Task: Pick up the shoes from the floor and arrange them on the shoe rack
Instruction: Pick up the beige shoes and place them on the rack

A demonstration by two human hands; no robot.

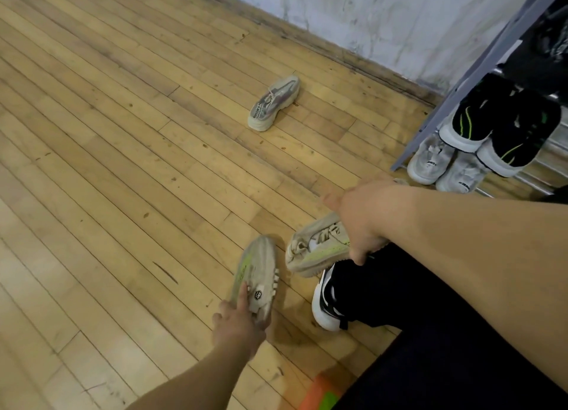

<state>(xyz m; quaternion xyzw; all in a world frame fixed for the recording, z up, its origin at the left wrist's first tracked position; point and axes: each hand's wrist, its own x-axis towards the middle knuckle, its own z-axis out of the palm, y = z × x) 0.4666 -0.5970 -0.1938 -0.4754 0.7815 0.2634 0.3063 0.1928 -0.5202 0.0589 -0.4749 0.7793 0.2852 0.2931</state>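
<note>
My left hand (238,323) grips the heel of a beige sneaker with a lime stripe (256,273), tilted on its side just above the wooden floor. My right hand (359,222) holds the matching beige sneaker (313,247) by its collar, toe pointing left. A third pale sneaker with a pinkish side (273,104) lies alone on the floor near the wall. The grey shoe rack (467,74) stands at the right. It holds a black pair with green lines (504,124) and a grey-white pair (439,164) below.
My own leg in dark trousers with a black-and-white shoe (327,302) is bent beside the held sneakers. A white marbled wall with a baseboard (353,50) runs behind. An orange and green object (322,394) sits at the bottom edge.
</note>
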